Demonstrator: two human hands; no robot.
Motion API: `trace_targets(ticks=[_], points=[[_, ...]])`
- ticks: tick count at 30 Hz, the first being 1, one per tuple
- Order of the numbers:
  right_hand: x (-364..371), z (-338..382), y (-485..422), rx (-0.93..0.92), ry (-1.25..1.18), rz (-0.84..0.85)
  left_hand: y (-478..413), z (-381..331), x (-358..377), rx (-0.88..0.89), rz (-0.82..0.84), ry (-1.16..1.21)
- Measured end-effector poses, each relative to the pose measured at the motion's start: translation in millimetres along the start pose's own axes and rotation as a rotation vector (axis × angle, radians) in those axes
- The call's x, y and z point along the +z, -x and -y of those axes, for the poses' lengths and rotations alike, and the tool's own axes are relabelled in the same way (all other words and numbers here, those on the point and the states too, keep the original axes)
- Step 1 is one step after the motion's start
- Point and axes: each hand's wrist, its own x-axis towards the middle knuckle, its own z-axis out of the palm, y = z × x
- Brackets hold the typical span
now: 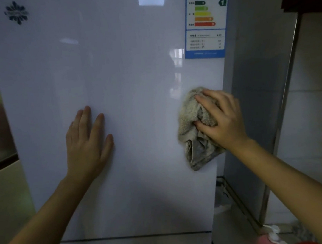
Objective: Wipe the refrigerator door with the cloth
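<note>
Cloth (pixel 194 130), beige and crumpled, is pressed against the refrigerator door (pixel 112 67) near the door's right edge, just below the blue energy label (pixel 205 20). The right hand (pixel 222 120) lies on top of it, grip clenched around the bunched fabric, with most of the cloth spilling out left of and below the fingers. The left hand (pixel 88 141) rests flat on the door, grip released, fingers spread, well apart from the cloth.
</note>
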Motion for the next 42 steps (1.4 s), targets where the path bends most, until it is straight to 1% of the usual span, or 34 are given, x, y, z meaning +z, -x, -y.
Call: trace_targets(ticks=[3, 7, 11, 13, 17, 20, 22, 24, 28, 30, 33, 39, 42], points=[[6, 13, 45, -0.075, -0.013, 0.062, 2, -3, 0, -0.022, 0.03, -0.002], [8, 23, 92, -0.303, -0.041, 0.216, 5, -4, 0, -0.006, 0.032, -0.008], [5, 13, 86, -0.434, -0.024, 0.285, 5, -5, -1, -0.005, 0.036, -0.015], [2, 5, 65, -0.415, -0.017, 0.263, 5, -6, -2, -0.007, 0.041, -0.015], [-4, -3, 5, -0.231, -0.011, 0.147, 5, -6, -2, -0.014, 0.047, -0.013], [0, 7, -24, -0.107, -0.047, 0.084, 5, -6, -3, -0.016, 0.048, -0.006], [9, 22, -23, -0.099, -0.079, 0.09, 6, -4, -5, -0.006, 0.048, -0.007], [20, 42, -4, -0.198, -0.096, 0.138, 9, -1, -7, 0.002, 0.053, -0.016], [44, 81, 54, -0.544, -0.125, 0.294, 13, 10, -13, -0.008, 0.068, -0.034], [49, 88, 65, -0.597, -0.149, 0.333, 15, 19, -18, -0.009, 0.077, -0.037], [51, 87, 47, -0.538, -0.133, 0.292, 15, 34, -22, -0.025, 0.075, -0.046], [43, 75, -48, -0.249, -0.069, 0.12, 9, 51, -17, -0.032, 0.067, -0.03], [42, 72, -84, -0.144, -0.056, 0.061, 5, 55, -13, -0.021, 0.041, -0.022]])
